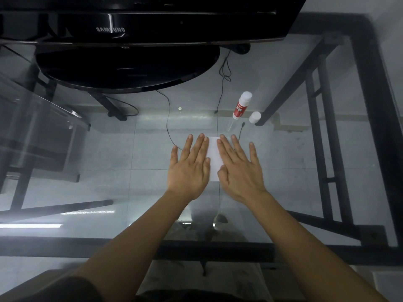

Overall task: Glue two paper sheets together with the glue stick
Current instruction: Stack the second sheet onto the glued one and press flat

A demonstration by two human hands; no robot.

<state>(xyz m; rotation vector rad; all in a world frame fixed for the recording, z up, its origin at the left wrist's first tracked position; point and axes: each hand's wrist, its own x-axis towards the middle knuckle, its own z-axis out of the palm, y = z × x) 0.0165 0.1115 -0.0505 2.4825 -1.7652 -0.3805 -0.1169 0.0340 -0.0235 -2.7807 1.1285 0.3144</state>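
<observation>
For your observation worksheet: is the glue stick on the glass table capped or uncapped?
Uncapped. The glue stick stands on the glass table, and its white cap sits apart, just right of it.

glue stick (241,105) behind paper (214,158), cap (255,117) beside

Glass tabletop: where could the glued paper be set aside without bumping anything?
Bare glass lies left of the left hand, below the monitor base. Another patch lies right of the right hand. It is crowded behind the paper: glue stick and cap.
</observation>
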